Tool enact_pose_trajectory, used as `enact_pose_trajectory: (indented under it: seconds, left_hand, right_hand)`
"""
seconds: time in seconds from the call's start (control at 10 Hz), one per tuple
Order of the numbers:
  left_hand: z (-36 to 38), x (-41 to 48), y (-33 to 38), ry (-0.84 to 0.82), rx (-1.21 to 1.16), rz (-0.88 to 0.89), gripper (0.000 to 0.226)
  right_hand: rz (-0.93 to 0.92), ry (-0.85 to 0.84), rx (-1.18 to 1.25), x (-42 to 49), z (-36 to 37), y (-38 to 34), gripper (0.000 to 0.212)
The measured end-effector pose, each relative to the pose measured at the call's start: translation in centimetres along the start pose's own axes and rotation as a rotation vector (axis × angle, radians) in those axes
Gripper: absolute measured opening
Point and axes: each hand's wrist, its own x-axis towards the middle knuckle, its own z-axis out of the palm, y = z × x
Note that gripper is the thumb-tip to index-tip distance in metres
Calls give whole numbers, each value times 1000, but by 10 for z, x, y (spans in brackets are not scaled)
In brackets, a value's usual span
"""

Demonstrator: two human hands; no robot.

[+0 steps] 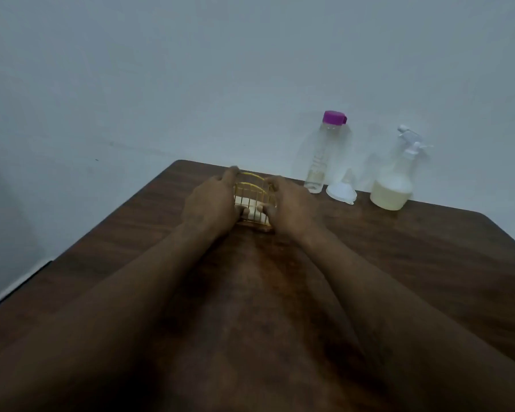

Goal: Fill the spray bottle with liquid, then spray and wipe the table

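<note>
A dark wooden table (428, 248) stands against a pale blue-grey wall (191, 69). The fingers (231, 172) of the left hand (210, 203) curl over the far top edge of a yellow wire holder (252, 188). Those of the right hand (290, 205) curl over its other side, so both hands grip it between them. Both thumbs lie on its near face, against the pale folded sheets (252, 214) inside. Right of the holder, near the wall, stands a clear bottle (323, 156) with a purple cap. Just beyond that lies a white funnel (342, 190). Farthest from the holder is the spray bottle (394, 185) – upright, sprayer on, pale yellowish liquid in its lower part.
</note>
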Motion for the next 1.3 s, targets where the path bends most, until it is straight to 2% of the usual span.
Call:
enact_pose_trajectory:
  seconds: [0.3,0.8,0.9,1.0,1.1,1.2,1.3]
  left_hand:
    - [66,137,7,12,-19,0,74]
    - [72,182,20,-110,-6,-55,68]
    - [74,183,22,-144,-4,-66,70]
    - [68,180,25,-161,-54,-112,88]
    - [51,175,34,-127,-1,-137,107]
    - [25,171,45,-81,20,-140,110]
    - [-5,165,66,-156,24,-113,104]
  right_hand:
    - [91,32,17,108,39,67,52]
    - [185,-183,-211,152,19,52,39]
    - [198,-240,-205,157,15,49,43]
    - [259,-331,-169,159,5,43,75]
    - [268,-353,-172,157,-11,34,92]
    - [198,-280,-128,147,-34,23,78]
    - [196,-295,-109,137,-68,16,64]
